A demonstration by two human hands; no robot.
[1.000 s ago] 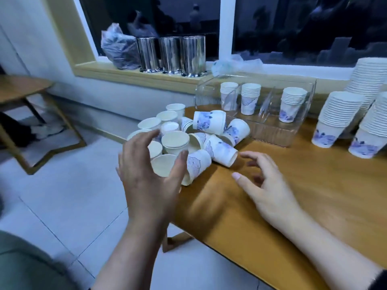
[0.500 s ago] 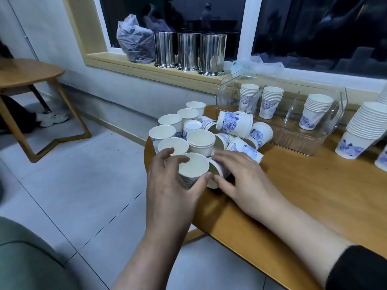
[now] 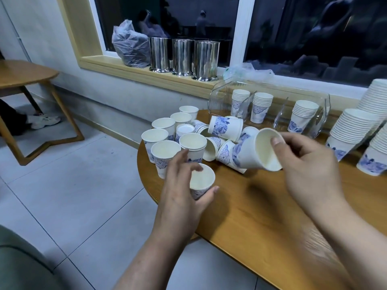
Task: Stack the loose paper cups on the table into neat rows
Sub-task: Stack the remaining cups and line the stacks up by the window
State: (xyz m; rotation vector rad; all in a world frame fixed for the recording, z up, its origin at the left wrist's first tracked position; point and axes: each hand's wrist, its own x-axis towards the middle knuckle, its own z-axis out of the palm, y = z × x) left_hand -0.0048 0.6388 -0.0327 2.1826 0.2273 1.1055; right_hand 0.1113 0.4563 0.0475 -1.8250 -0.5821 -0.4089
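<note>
Half a second ago both hands were down among the loose cups; now the right hand has lifted one cup on its side, fingers curled round it, while the left hand grips an upright cup at the table edge — nesting looks imminent. Bare table lies below the right hand; left of the left hand is open floor, a drop risk.

Canteen or break area; stacked paper cups; steel canisters on windowsill; tiled floor
</note>
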